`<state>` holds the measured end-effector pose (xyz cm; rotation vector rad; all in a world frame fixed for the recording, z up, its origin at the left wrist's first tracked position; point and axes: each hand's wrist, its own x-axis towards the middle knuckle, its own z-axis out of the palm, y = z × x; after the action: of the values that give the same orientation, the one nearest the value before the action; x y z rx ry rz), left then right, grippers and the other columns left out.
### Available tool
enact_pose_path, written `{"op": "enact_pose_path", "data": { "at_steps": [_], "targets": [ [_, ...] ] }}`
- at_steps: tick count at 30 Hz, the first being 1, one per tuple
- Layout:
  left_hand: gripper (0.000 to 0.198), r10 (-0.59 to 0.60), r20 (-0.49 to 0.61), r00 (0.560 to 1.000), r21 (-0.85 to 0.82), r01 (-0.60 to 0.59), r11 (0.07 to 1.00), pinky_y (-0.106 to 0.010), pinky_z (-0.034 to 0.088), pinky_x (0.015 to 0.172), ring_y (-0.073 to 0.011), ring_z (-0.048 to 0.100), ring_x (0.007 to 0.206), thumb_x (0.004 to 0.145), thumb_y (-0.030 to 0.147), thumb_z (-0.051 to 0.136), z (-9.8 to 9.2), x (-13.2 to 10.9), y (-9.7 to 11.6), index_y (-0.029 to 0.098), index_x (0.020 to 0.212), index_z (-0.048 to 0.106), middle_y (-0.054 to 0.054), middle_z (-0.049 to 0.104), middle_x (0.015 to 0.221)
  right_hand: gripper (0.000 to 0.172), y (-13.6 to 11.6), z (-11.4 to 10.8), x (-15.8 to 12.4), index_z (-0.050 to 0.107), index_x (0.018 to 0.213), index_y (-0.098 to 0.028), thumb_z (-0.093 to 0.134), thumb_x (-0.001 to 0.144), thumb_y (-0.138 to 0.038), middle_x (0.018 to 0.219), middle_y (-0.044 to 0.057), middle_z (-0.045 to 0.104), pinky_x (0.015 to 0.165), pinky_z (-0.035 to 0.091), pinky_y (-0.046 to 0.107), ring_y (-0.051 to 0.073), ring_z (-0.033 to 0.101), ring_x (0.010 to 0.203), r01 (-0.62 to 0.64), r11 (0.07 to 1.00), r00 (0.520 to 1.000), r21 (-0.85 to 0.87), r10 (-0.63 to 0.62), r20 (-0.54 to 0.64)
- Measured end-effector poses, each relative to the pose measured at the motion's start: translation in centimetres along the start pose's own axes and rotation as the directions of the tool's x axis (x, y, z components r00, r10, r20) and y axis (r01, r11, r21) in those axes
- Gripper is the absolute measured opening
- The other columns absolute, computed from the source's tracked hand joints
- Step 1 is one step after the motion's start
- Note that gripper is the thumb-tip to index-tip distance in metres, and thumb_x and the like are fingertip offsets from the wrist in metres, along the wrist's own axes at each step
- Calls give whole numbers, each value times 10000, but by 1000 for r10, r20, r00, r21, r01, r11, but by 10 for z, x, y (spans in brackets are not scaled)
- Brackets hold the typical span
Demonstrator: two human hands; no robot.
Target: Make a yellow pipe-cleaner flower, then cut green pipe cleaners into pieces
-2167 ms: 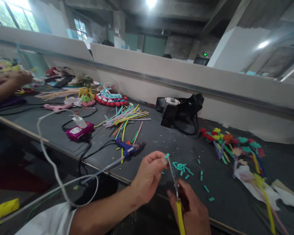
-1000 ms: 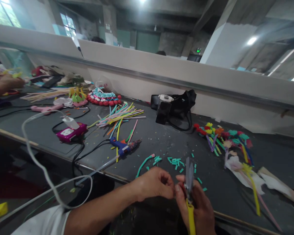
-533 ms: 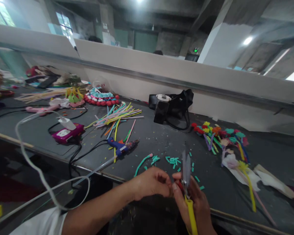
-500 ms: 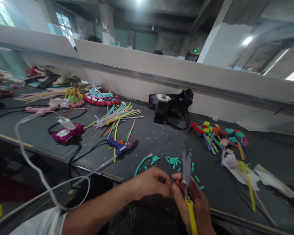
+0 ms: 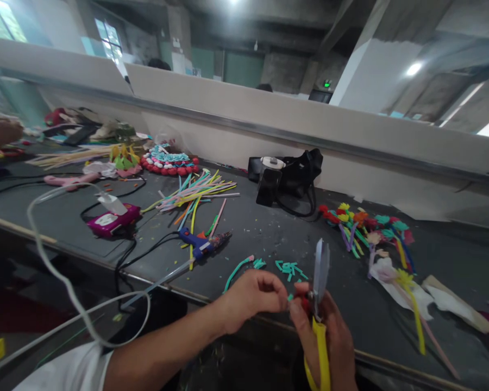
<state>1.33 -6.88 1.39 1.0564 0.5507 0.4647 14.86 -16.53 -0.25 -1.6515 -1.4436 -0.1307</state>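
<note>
My right hand (image 5: 330,336) is closed around a pair of scissors (image 5: 320,347) with yellow handles, the blades pointing up and away from me. Something small and red (image 5: 305,304) shows between its thumb and fingers, mostly hidden. My left hand (image 5: 255,298) is pinched close beside it, a short green piece (image 5: 290,297) at its fingertips. Short cut green pieces (image 5: 289,268) lie on the table just beyond the hands. A bent green fuzzy stem (image 5: 235,271) with a pink tip lies beyond my left wrist.
A blue glue gun (image 5: 199,244) lies left of centre, near a purple power strip (image 5: 113,220) with a white cable. Behind are loose coloured stems (image 5: 195,193) and a black bag (image 5: 297,174). Fuzzy flowers (image 5: 350,217) lie right. Another person's hand (image 5: 0,133) is at far left.
The scissors have tilted a little to the right in my right hand. A green piece now shows between my hands. At far left, the other person's hand has moved up.
</note>
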Motion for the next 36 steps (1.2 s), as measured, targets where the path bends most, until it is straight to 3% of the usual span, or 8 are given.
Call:
{"op": "enact_pose_path", "data": {
  "at_steps": [5,10,27,36],
  "targets": [
    [85,240,-204,949,-239,-286,928,-216,344,633,-90,457,621,614,171,713,-1,-5,14,136,658,648,11,566,626,262,10,7,-8,588,1033,-177,578,864,-378,807,29,723,575,546,183,139,703,621,160,985,987,-61,-158,41],
    [103,312,-276,909,-311,-392,866,-235,359,674,-110,476,648,618,183,728,-2,-6,18,149,642,634,2,565,636,257,9,16,-17,555,1062,-182,581,868,-348,796,12,707,593,543,170,124,697,649,163,986,975,-46,-154,157],
    [124,304,-335,892,-340,-416,843,-235,372,706,-115,511,687,624,196,744,0,-7,16,153,658,632,8,572,662,277,5,17,-21,624,1015,-193,529,890,-421,805,37,731,603,548,203,160,710,678,118,990,982,-77,-105,158],
    [146,313,-340,887,-322,-422,847,-242,373,707,-117,505,686,606,211,749,1,-7,16,153,649,623,9,572,667,233,12,15,-22,608,1022,-167,527,904,-352,783,41,733,590,549,193,156,713,649,248,961,962,-124,-229,147]
  ]
}}
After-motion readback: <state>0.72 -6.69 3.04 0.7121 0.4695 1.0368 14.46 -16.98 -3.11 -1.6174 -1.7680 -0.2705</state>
